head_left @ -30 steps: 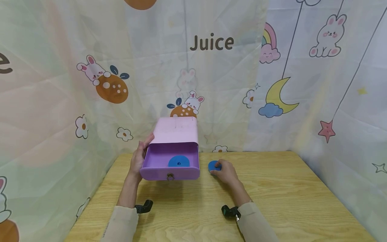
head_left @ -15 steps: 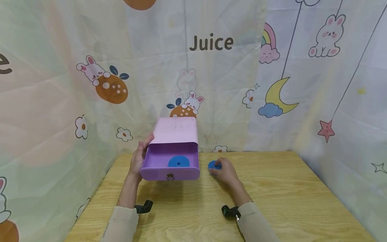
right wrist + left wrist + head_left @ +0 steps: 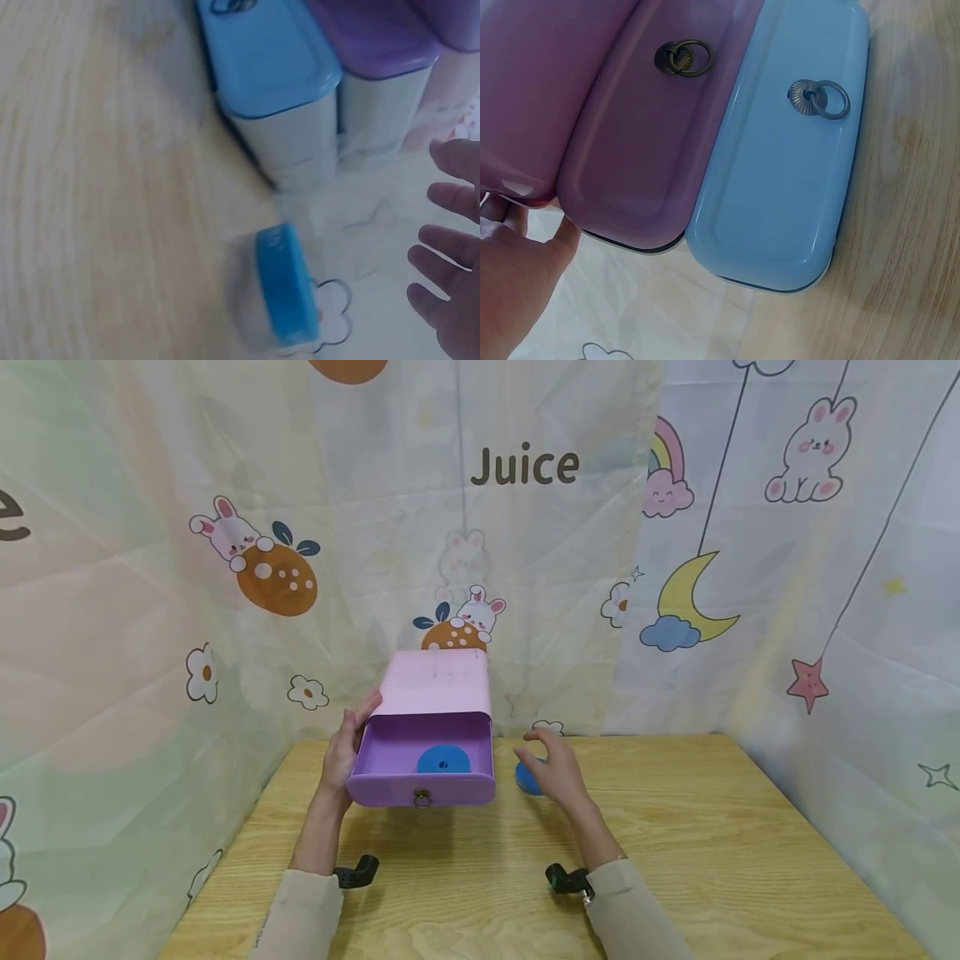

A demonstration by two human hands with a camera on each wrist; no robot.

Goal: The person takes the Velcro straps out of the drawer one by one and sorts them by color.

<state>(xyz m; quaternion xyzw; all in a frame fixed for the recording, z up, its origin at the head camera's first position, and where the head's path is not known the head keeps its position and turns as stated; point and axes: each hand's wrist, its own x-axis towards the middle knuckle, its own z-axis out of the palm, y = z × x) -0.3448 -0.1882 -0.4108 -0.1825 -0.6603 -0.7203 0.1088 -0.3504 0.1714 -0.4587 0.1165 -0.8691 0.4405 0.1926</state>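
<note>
A small drawer cabinet point(image 3: 437, 681) with a pale pink top stands at the back of the table. Its purple top drawer point(image 3: 390, 791) is pulled out, and inside sits a blue round disc point(image 3: 431, 758) with a small centre hole. My left hand point(image 3: 343, 750) lies along the cabinet's left side, touching it near the top drawer. To the right of the cabinet, a second blue disc point(image 3: 527, 779), with pale marks on its thick edge, rests on the table. My right hand point(image 3: 557, 770) hovers over it, fingers spread and apart from it; the hand partly hides it in the head view.
Below the top drawer are a pushed-in purple drawer point(image 3: 641, 142) and a light blue drawer point(image 3: 776, 165), each with a ring pull. The wooden table point(image 3: 705, 843) reaches a patterned cloth backdrop point(image 3: 555, 610) behind.
My right hand has let go of the blue disc on the table and risen slightly, its fingers spreading. Left hand, cabinet and the disc in the drawer stay where they were.
</note>
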